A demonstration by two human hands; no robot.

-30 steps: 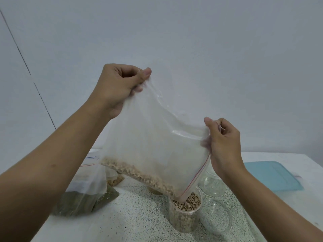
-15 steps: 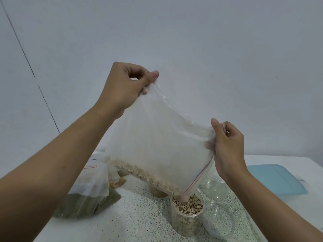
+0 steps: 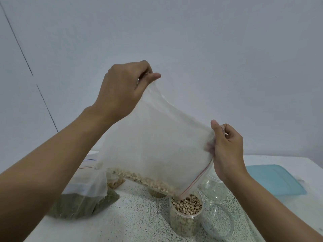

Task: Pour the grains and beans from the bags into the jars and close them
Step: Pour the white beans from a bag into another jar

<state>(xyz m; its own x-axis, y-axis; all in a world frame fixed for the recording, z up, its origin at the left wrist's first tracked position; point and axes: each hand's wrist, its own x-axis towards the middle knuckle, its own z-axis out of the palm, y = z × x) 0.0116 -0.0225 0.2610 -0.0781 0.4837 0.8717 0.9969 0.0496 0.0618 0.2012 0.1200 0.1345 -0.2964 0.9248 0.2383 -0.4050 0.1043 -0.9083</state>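
A clear zip bag hangs tilted above the table, a thin band of pale black-eyed beans lying along its lower edge. My left hand pinches its raised upper corner. At the red zip strip, my right hand grips the bag's mouth side. The bag's low corner points into a clear jar that holds beans nearly to its rim.
A bag of dark green grains lies at the left. Two empty clear jars stand right of the filled one, and another filled jar stands behind the bag. A light blue lid lies at the right.
Both hands have lifted the bag's upper edge a little higher. The band of beans in the bag has thinned and the jar's bean level has risen.
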